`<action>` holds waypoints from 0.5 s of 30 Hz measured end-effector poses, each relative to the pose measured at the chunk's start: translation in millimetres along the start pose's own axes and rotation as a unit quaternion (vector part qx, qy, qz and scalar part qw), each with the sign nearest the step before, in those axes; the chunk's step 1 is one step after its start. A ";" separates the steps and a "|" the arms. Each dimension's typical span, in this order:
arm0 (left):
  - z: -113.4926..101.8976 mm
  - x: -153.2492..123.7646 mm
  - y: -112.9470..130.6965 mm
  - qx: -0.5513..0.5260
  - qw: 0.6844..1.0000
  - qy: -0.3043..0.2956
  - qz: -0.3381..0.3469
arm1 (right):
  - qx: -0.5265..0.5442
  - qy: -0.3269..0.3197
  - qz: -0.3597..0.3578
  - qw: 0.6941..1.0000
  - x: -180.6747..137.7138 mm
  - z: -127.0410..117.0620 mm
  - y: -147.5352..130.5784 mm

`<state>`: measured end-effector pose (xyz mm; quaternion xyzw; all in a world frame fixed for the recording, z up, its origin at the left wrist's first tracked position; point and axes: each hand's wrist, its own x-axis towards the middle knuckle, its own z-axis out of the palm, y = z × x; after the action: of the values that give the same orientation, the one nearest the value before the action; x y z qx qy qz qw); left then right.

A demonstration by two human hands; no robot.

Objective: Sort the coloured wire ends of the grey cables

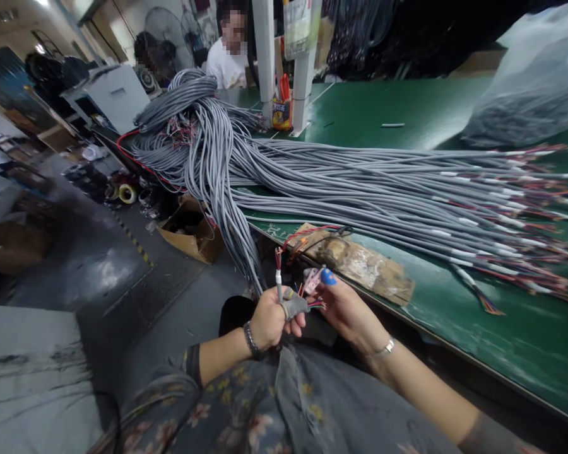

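Observation:
My left hand [274, 318] is closed around a grey cable [279, 291], its thumb wrapped in grey tape or a finger cover. The cable's end stands upright with a white sleeve and thin coloured wires fanning out at the top. More thin coloured wires [317, 304] stick out between my two hands. With a blue cover on one fingertip, my right hand [341, 309] pinches a small pale pink piece with dark marks [313, 279]; its exact kind is unclear. Just beyond lies a worn, tape-covered wooden block [360, 260] on the table edge.
A large bundle of grey cables [341, 170] stretches over the green table [454, 353], stripped ends at right. Cables hang over the edge near an open cardboard box [192, 230]. A white post [264, 50], a plastic bag [534, 82] and a seated person [227, 60] are farther back.

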<state>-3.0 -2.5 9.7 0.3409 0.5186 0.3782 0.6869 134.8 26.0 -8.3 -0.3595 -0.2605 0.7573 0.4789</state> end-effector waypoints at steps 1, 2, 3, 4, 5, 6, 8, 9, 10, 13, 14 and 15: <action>0.2 0.4 -0.5 0.000 1.000 0.002 -0.001 | 0.008 -0.006 0.002 1.000 -0.2 -0.6 -0.1; 0.3 0.8 -1.2 0.000 1.000 0.002 -0.002 | 0.013 -0.011 0.008 1.000 -0.3 -1.5 0.0; 0.4 1.2 -1.9 0.000 1.000 0.001 -0.002 | 0.016 -0.012 0.016 1.000 -0.3 -2.6 0.2; 0.4 1.5 -2.6 0.002 1.000 -0.001 -0.003 | 0.018 -0.010 0.023 1.000 -0.2 -3.8 0.7; 0.4 1.8 -3.3 0.004 1.000 -0.004 -0.004 | 0.019 -0.005 0.029 0.999 0.1 -5.0 1.3; 0.5 2.0 -4.0 0.006 1.000 -0.008 -0.006 | 0.021 0.002 0.033 0.999 0.6 -6.0 1.9; 0.6 2.4 -5.0 0.009 1.000 -0.012 -0.009 | 0.027 0.017 0.038 0.999 1.4 -7.1 3.3; 0.7 2.4 -5.4 0.011 1.000 -0.013 -0.009 | 0.030 0.022 0.041 0.998 1.7 -7.2 3.9; 0.7 2.5 -5.7 0.013 1.000 -0.014 -0.010 | 0.033 0.025 0.044 0.998 1.8 -7.1 4.3; 0.5 2.1 -6.2 0.017 1.000 -0.018 -0.012 | 0.038 0.022 0.049 0.998 1.1 -5.6 5.2; 0.2 1.7 -6.3 0.016 1.000 -0.017 -0.011 | 0.041 0.021 0.049 0.998 0.6 -4.9 5.3; -0.4 1.3 -6.5 0.013 1.000 -0.016 -0.010 | 0.046 0.020 0.048 0.998 0.0 -4.2 5.3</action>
<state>-2.1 -4.5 3.4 0.3508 0.5162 0.3591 0.6939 135.3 24.1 -14.7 -0.3639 -0.1979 0.7837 0.4629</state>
